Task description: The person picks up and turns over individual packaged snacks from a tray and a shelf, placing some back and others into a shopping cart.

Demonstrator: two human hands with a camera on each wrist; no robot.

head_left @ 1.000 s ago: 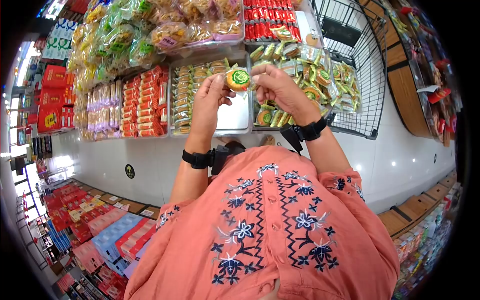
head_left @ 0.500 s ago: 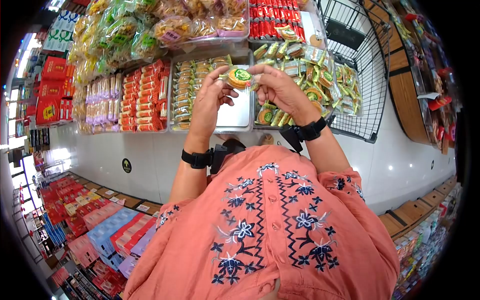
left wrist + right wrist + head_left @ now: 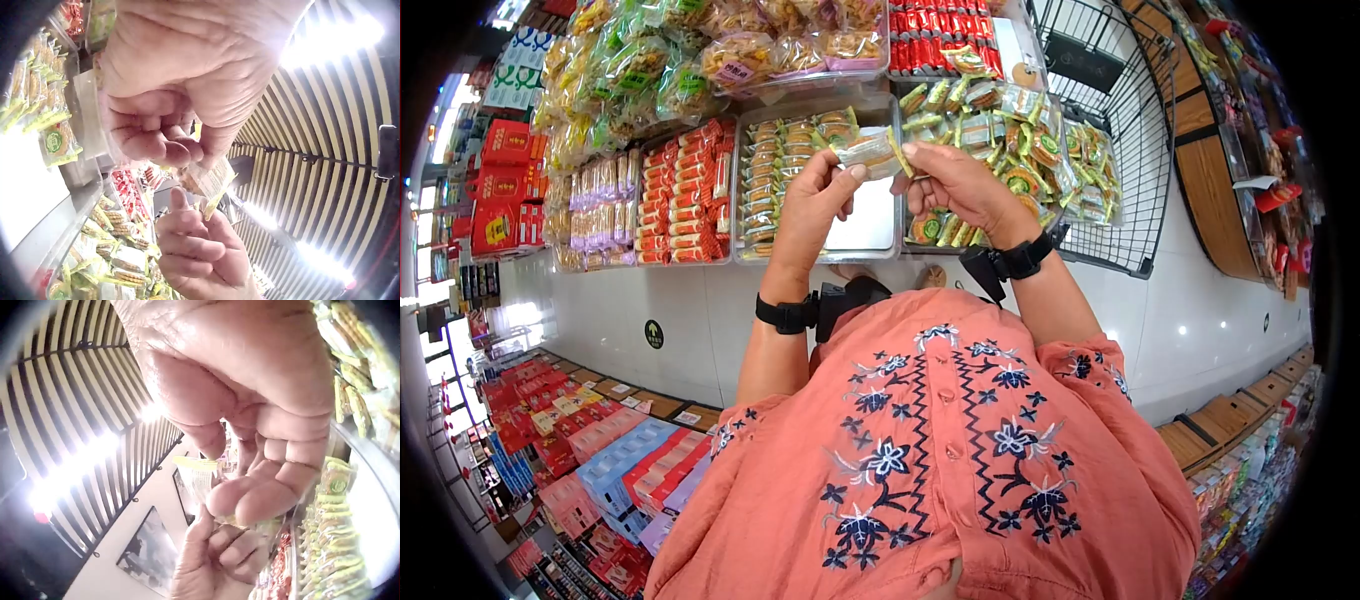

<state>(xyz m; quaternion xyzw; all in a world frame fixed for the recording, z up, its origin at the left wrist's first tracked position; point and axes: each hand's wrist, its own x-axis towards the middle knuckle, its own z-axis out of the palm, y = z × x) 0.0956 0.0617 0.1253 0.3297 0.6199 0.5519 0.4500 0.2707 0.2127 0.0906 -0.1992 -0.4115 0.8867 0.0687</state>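
Observation:
A wrapped round cookie (image 3: 872, 152) in a clear packet with yellow-green ends is held up between both hands, over a plastic bin (image 3: 743, 235). My left hand (image 3: 815, 203) pinches its left end between thumb and fingers. At the right end, my right hand (image 3: 968, 188) grips the yellow-green edge. The packet's pale printed side faces up in the head view. In the left wrist view the packet (image 3: 211, 180) shows small print, partly behind the left thumb. The right wrist view shows the packet's yellow edge (image 3: 195, 464) by the right thumb.
Rows of similar packets (image 3: 772, 190) fill the bin's left side, beside its white base (image 3: 868, 228). More packets (image 3: 990, 135) lie jumbled to the right. Red-wrapped snacks (image 3: 685, 200) stand left. A wire shopping cart (image 3: 1145, 225) stands at the back right.
The cookie packet has been turned over: its green-printed round face showed before, and now its pale printed side does. Both hands stay at nearly the same place.

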